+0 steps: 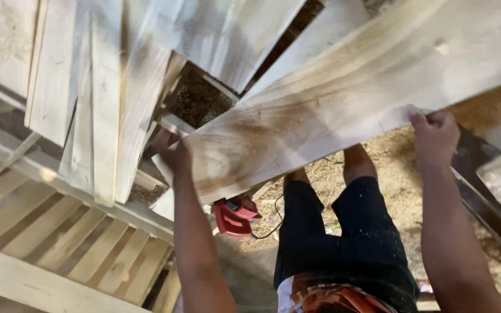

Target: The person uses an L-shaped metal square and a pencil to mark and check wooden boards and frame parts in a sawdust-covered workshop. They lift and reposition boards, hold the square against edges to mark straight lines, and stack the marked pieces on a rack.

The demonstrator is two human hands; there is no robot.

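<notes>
Gripping wide plank (343,98) | left hand (172,152), right hand (435,134) grip clamped on edges | red tool (234,217) half hidden

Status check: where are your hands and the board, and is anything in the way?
Left hand grips the wide board at its end, right hand on its long edge. Board held up, tilted. Stacked planks close on the left; red power tool on the ground below.
</notes>
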